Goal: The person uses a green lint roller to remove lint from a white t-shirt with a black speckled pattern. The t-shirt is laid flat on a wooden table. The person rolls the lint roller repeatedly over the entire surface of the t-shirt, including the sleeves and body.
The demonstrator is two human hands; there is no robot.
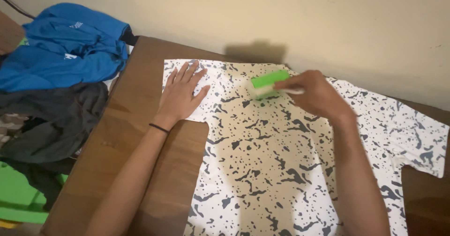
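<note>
Spread flat before me on the smooth brown wooden table point(140, 137) is a white cotton T-shirt with dark irregular blotches point(262, 156). My left hand point(180, 95) presses its sleeve, fingers splayed and holding nothing. My right hand point(314, 93) pinches a bright green blocky lint brush point(268, 82) against the collar area. Crumpled blue and dark grey garments point(61, 77) pile up beyond the table's left edge.
</note>
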